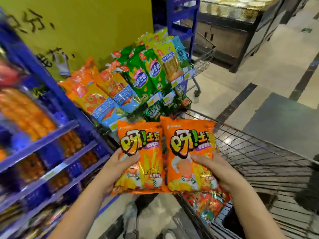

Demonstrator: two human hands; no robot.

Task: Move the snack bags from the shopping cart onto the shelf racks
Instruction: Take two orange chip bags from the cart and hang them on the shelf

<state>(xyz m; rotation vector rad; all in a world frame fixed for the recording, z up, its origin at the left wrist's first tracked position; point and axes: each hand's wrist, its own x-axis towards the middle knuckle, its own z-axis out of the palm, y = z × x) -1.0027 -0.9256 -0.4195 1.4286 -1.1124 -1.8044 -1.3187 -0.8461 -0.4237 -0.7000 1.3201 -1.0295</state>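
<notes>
Forearms (pixel 82 204) come in from 6 o'clock, one on each side. Left hand (pixel 120 163) grasps left orange bag (pixel 146 149) at its lower left edge, with the thumb across the front and the fingers hidden behind. Right hand (pixel 212 168) grasps right orange bag (pixel 188 149) at its lower right edge, again thumb on the front and fingers behind. Both bags are upright, fronts to camera, side by side with their inner edges meeting at frame centre. They are held up over the near left corner of the shopping cart (pixel 259 152), whose wire basket runs from 3 to 5 o'clock.

Loose packets (pixel 207 204), shiny red and orange, lie in the cart at 5 o'clock, just below the right orange bag. Blue shelf racks (pixel 51 135) fill 8 to 10 o'clock; they are blurred, with orange packs on the tiers. At 12 o'clock is a slanted display (pixel 138 75) of orange, blue, green and yellow bags. A yellow panel (pixel 86 23) with dark writing is at 11 o'clock. A second cart (pixel 203 62), also wire, is at 1 o'clock behind the display.
</notes>
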